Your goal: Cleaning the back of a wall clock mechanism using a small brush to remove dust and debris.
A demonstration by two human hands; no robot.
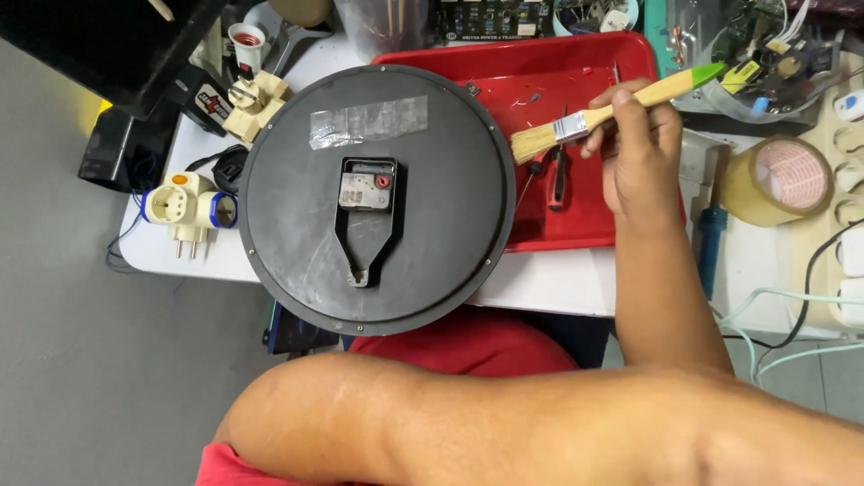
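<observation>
Over at the left edge of the white table (558, 283), a cream plug adapter (184, 209) with blue rings is lying on its side, and behind it a second cream fitting (256, 103) is sitting just beside a small lamp socket (246, 40). Next along, a round black wall clock (373, 198) is lying face down, overhanging the table's near edge and overlapping the left side of a red tray (540, 67). A strip of clear tape (367, 120) is sticking to its back, above the small movement box (367, 187) at the centre. I cannot tell where the left hand is; only that arm is showing, crossing the bottom of the view. Farther right, the right hand (641, 153) is closing its fingers firmly around the wooden handle of a paintbrush (612, 108), whose pale bristles are hovering over the tray, just beside the clock's rim. A screwdriver (558, 175) is lying in the tray under the brush. A roll of tan tape (781, 180) is resting at the far right.
</observation>
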